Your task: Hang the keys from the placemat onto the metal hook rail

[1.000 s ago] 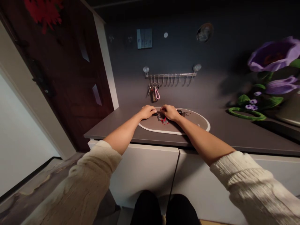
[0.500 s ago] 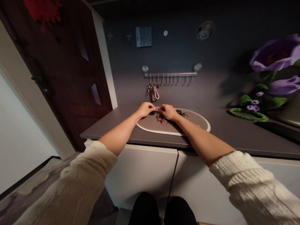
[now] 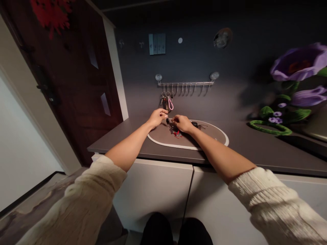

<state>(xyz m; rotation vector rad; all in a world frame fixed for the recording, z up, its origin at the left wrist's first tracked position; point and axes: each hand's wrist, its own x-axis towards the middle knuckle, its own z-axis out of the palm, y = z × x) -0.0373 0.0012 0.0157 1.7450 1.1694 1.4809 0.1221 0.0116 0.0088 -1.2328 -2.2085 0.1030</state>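
My left hand [image 3: 157, 117] and my right hand [image 3: 182, 123] meet over the left end of an oval brown mat [image 3: 206, 137] on a dark counter. Both pinch a bunch of keys [image 3: 171, 127] with a red tag, lifted slightly off the mat between the two hands. A dark car key [image 3: 195, 124] lies on the mat just right of my right hand. On the wall behind, a metal hook rail [image 3: 186, 83] carries a key bunch with a pink loop [image 3: 168, 101] at its left end.
A dark wooden door [image 3: 63, 78] stands to the left of the counter [image 3: 255, 153]. Large purple fabric flowers [image 3: 296, 78] and a green coil sit at the right. White cabinet doors [image 3: 158, 190] are below the counter. A switch plate [image 3: 157, 43] hangs on the wall.
Both hands have risen a little from the mat with the keys and shifted slightly toward the wall; the view has tilted a bit.
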